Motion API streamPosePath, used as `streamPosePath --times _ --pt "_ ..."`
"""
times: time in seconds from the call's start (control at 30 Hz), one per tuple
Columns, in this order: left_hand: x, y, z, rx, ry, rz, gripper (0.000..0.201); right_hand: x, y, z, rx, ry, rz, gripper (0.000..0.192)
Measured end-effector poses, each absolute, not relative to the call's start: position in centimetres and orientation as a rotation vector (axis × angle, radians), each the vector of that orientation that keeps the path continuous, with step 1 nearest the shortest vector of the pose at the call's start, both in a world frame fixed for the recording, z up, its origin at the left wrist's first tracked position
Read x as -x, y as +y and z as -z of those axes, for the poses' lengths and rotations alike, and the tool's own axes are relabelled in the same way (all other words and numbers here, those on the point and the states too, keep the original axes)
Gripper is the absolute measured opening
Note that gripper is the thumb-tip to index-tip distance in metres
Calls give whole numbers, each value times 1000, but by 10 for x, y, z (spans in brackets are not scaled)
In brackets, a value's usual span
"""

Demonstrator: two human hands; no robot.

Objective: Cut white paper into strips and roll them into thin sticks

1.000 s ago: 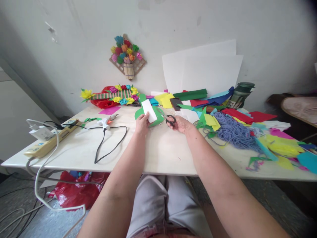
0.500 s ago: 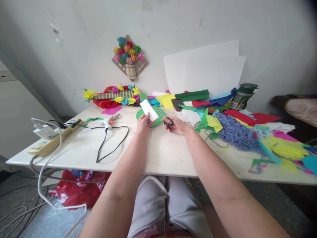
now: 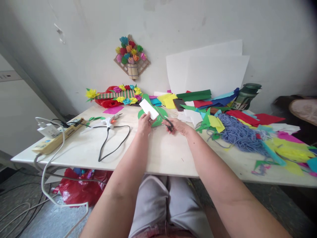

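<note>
Between thumb and fingers, my left hand [image 3: 145, 123] grips a white piece of paper [image 3: 148, 109], tilted above the table. My right hand [image 3: 177, 126] is closed around the black handles of a pair of scissors [image 3: 168, 124]. The blades point up and to the left, close to the right edge of the white paper; whether they touch it I cannot tell. Under both hands lies a green cut-out shape [image 3: 158, 121] with rounded lobes, partly covered by the paper and the scissors.
Left of my hands lie a glue gun [image 3: 109, 123] with a looped black cord and a power strip [image 3: 59, 136]. A flower-trimmed craft [image 3: 116, 95] rests at the back. Rightward are coloured paper scraps [image 3: 215, 123], blue yarn [image 3: 241, 134] and a dark green bottle [image 3: 246, 96].
The scissors have turned slightly, and their handles look closer together. The white paper is tilted a little differently in my left hand. The whole view has shifted slightly.
</note>
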State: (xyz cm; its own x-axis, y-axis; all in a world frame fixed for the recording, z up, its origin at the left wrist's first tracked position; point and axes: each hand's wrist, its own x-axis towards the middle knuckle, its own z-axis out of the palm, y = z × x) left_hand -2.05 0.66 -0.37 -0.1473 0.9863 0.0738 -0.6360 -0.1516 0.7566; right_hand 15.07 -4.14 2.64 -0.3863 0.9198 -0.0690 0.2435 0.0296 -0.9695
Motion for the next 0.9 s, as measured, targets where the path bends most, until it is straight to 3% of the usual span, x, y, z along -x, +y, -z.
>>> streamPosePath --times 0.9 --pt "20 5 3 -709 685 -1617 25 -146 -31 -15 1269 -1804 -1211 44"
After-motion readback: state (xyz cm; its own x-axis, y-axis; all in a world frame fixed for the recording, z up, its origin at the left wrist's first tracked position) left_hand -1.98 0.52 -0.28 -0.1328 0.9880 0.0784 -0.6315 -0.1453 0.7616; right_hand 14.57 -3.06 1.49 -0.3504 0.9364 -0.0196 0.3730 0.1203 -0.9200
